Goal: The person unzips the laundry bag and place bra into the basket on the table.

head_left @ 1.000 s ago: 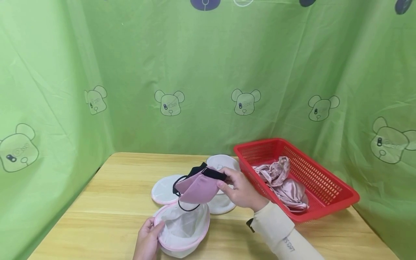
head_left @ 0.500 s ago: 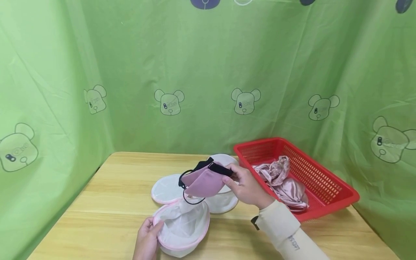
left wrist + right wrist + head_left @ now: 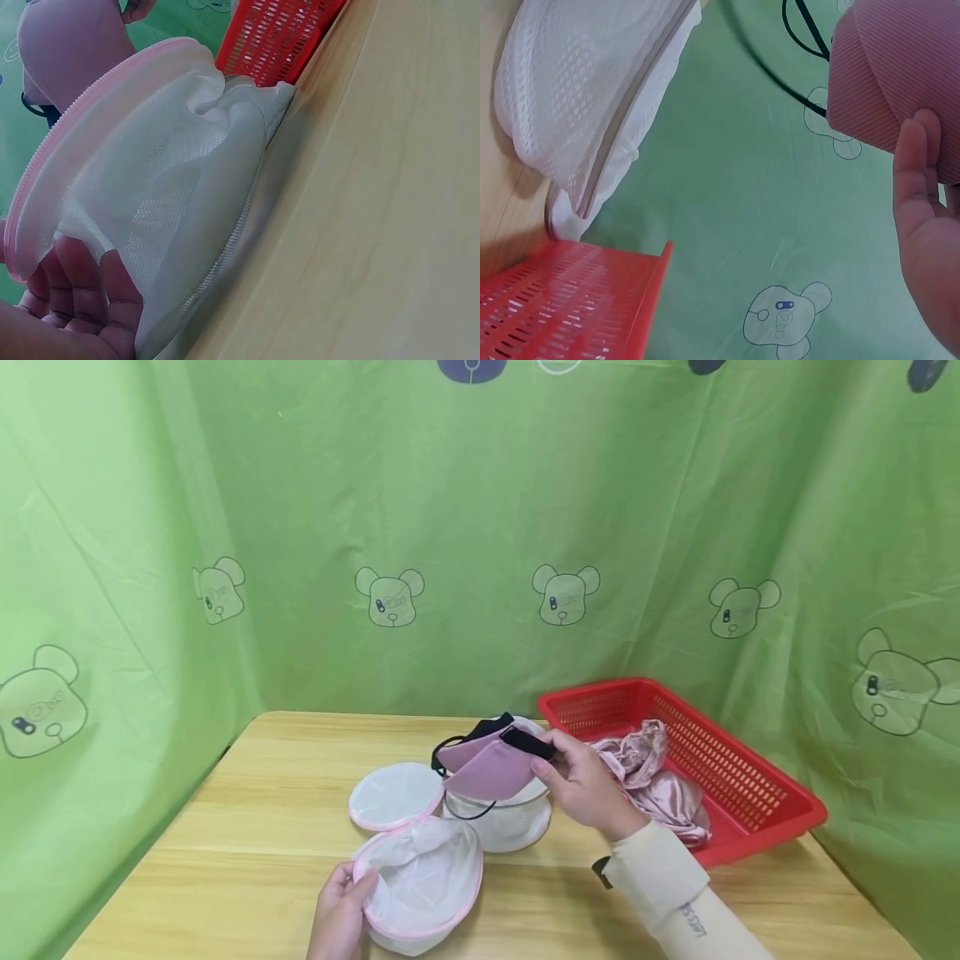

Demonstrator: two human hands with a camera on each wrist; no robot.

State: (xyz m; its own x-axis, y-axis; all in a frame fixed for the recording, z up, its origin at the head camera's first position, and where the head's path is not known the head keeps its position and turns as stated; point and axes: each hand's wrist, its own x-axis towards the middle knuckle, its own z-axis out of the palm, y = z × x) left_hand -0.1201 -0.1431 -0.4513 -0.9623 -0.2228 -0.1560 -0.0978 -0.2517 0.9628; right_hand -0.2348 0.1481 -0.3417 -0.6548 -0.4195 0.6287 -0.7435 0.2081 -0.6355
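My left hand [image 3: 339, 910] pinches the pink zipped rim of a white mesh laundry bag [image 3: 423, 893] on the table, thumb inside the opening. The bag gapes upward, its round lid [image 3: 393, 795] folded back flat on the wood. In the left wrist view the fingers curl under the mesh wall [image 3: 172, 157]. My right hand [image 3: 588, 785] grips a mauve bra [image 3: 491, 774] by its black band, in the air behind and to the right of the bag. The cups are folded together, and a thin black strap dangles in a loop.
A second white mesh bag [image 3: 510, 828] stands partly behind the bra. At the right, a red plastic basket [image 3: 810, 814] holds crumpled pink satin garments [image 3: 671, 806]. A green curtain [image 3: 480, 510] hangs round the wooden table [image 3: 262, 860].
My right hand has carried the bra to the right and slightly up, from over the open bag to in front of the second bag. The left hand keeps its hold.
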